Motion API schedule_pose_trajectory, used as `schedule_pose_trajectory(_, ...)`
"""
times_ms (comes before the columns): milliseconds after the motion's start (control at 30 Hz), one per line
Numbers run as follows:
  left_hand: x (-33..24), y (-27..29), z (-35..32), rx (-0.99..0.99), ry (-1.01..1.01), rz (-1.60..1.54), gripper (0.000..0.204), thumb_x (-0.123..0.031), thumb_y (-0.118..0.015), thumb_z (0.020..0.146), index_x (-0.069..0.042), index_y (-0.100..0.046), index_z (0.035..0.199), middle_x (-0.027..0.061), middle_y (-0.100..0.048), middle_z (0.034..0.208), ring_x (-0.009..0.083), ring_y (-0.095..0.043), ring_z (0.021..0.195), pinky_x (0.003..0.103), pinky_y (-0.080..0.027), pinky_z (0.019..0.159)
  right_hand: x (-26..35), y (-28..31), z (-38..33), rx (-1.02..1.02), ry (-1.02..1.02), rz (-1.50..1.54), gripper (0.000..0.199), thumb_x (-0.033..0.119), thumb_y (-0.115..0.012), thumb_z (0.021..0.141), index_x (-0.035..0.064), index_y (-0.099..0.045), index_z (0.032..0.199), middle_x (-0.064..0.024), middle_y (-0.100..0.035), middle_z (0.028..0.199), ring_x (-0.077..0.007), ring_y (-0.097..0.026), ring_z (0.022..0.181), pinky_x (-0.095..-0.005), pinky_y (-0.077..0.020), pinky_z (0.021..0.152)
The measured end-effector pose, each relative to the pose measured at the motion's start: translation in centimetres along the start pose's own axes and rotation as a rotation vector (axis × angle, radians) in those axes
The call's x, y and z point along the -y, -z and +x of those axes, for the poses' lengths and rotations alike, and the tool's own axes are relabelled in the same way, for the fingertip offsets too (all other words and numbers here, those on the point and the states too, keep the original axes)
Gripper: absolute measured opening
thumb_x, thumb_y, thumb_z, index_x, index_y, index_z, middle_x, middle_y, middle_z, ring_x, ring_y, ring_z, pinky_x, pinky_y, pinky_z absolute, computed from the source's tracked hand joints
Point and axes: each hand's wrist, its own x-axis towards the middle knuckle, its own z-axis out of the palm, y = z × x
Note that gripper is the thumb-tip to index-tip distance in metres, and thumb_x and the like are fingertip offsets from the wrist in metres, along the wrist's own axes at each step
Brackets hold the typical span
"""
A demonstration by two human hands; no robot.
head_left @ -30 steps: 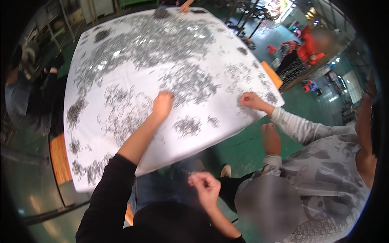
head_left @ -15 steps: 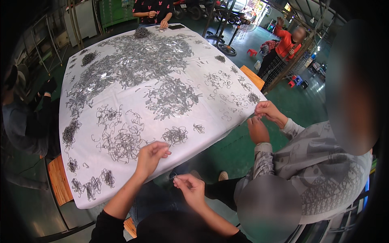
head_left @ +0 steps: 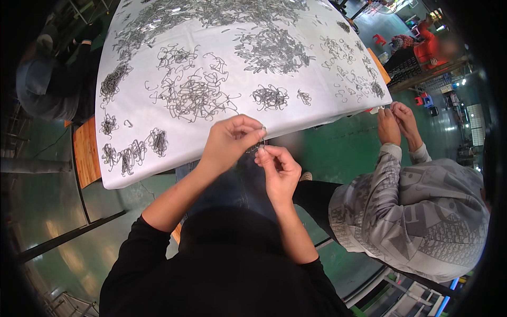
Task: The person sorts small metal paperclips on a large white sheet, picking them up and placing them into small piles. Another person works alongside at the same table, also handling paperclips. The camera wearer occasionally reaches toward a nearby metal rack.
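My left hand (head_left: 228, 145) is closed in a pinch just off the table's near edge, thumb and forefinger on a small bent wire hook (head_left: 263, 140). Right beside it, my right hand (head_left: 281, 171) pinches the lower part of the same bit of wire; its exact shape is mostly covered by the fingertips. Beyond my hands, a loose spread of bent wire hooks (head_left: 195, 98) lies on the white-covered table (head_left: 232, 127). A tighter heap of hooks (head_left: 270, 98) sits to its right, next to a tiny cluster (head_left: 303, 96).
Slim grey metal pieces (head_left: 272, 52) cover the table's middle and far part. Bundled hooks (head_left: 125, 158) lie at the near left corner. At right a co-worker in a grey patterned hoodie (head_left: 417, 211) handles something small; another person (head_left: 58, 79) sits at left. A wooden bench (head_left: 87, 153) juts out there.
My view has tilted downward. My left hand has come down off the tabletop to my right hand, which has risen; their fingertips now meet at the wire.
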Motion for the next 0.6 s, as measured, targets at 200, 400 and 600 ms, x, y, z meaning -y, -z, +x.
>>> schedule_pose_trajectory(200, -0.8, -1.3, -1.5, -0.090, -0.149, 0.184, 0.012, -0.003, -0.071, 0.083, 0.002, -0.067, 0.093, 0.0067, -0.068, 0.098, 0.0096, -0.062, 0.083, 0.024, -0.050, 0.075, 0.1, -0.1, 0.0, -0.024, 0.106, -0.196, 0.007, 0.006, -0.069, 0.086, -0.0009, -0.067, 0.088, -0.0067, -0.067, 0.072, -0.0073, -0.058, 0.060, -0.0227, -0.0464, 0.056)
schedule_pose_trajectory(400, 0.8, -0.9, -1.7, -0.077, -0.370, 0.377, 0.013, -0.004, -0.070, 0.081, -0.001, -0.067, 0.093, 0.0111, -0.067, 0.095, 0.0212, -0.065, 0.086, 0.031, -0.052, 0.075, -1.0, 0.8, -0.5, 0.038, 0.136, -0.388, 0.009, 0.003, -0.067, 0.088, -0.0023, -0.068, 0.094, -0.0092, -0.068, 0.081, -0.0113, -0.065, 0.071, -0.0235, -0.0518, 0.066)
schedule_pose_trajectory(600, 3.5, 0.9, -0.8, 0.000, -0.424, 0.401, 0.011, -0.004, -0.071, 0.079, -0.004, -0.067, 0.089, 0.0095, -0.066, 0.102, 0.0263, -0.060, 0.099, 0.035, -0.047, 0.087, -1.3, 1.7, 0.5, -0.009, 0.080, -0.357, 0.022, 0.007, -0.068, 0.087, 0.0009, -0.066, 0.109, -0.0072, -0.066, 0.076, -0.0098, -0.060, 0.061, -0.0235, -0.0494, 0.058)
